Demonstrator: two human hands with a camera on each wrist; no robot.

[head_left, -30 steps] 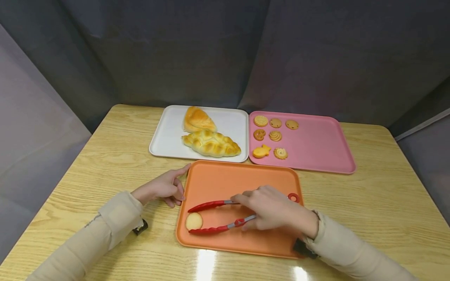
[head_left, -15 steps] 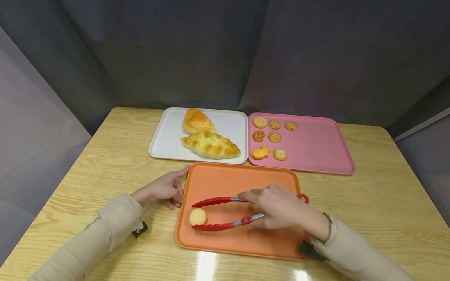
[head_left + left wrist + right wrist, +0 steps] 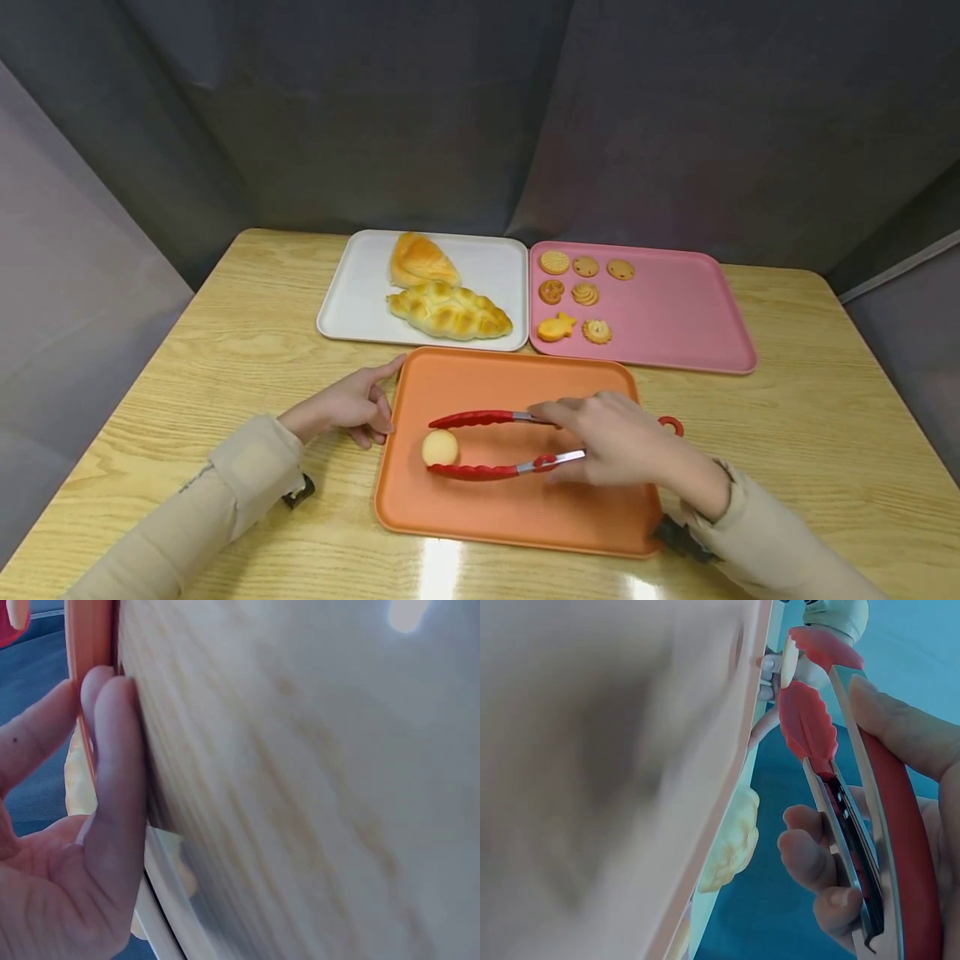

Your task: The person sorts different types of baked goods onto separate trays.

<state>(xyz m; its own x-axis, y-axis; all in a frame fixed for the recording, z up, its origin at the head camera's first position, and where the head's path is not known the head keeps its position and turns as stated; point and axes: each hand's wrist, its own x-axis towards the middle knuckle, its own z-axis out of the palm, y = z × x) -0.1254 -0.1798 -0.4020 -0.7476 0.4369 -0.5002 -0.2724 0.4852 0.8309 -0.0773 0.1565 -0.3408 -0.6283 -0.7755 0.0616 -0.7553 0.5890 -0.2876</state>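
My right hand [image 3: 618, 437] grips a pair of red-tipped metal tongs [image 3: 480, 473] over the orange tray [image 3: 517, 521]; its fingers and thumb wrap the two arms in the right wrist view. Between the tong tips sits a round, pale cookie [image 3: 439, 448]. In the right wrist view this cookie [image 3: 789, 660] appears edge-on, apart from the tray surface. My left hand [image 3: 352, 404] rests at the tray's left rim, one finger stretched toward the far left corner. Its fingers [image 3: 116, 735] lie fairly straight against the rim in the left wrist view.
Behind, a white tray [image 3: 348, 312] carries a braided bread [image 3: 450, 311] and a folded bread [image 3: 422, 260]. Beside it, a pink tray [image 3: 675, 312] bears several small cookies, among them a fish-shaped one [image 3: 555, 327]. A dark curtain [image 3: 390, 117] hangs beyond the wooden table [image 3: 247, 333].
My right hand has moved right and slightly away from me, carrying the tongs and the cookie from the tray's left side toward its middle. My left hand stays at the rim.
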